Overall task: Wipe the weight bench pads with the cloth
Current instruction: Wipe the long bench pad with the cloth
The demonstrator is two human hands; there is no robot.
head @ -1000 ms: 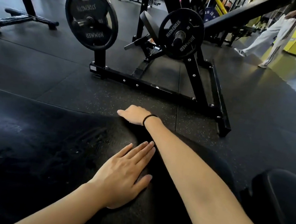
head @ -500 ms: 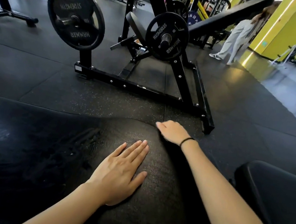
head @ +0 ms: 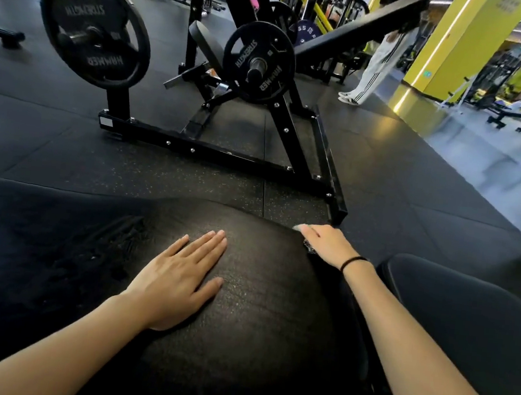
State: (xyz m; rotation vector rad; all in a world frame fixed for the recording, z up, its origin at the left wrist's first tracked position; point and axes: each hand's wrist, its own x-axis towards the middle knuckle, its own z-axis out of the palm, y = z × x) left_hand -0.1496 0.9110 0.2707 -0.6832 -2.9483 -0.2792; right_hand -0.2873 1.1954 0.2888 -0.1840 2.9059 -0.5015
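Note:
A wide black bench pad [head: 257,309] fills the lower middle of the head view. My left hand [head: 176,278] lies flat on it, palm down, holding nothing. My right hand [head: 328,244] rests at the pad's far right edge, palm down over a dark cloth [head: 309,247]. Only a small crumpled bit of the cloth shows below the fingers. A black band circles my right wrist.
A second dark pad [head: 463,331] sits close on the right. Ahead on the rubber floor stands a black plate-loaded machine frame [head: 225,155] with two weight plates [head: 93,31]. A person in white trousers [head: 372,70] stands far back by a yellow pillar [head: 461,44].
My right hand has slid to the right along the pad's far edge, from the middle to the right corner. My left hand has stayed flat in place.

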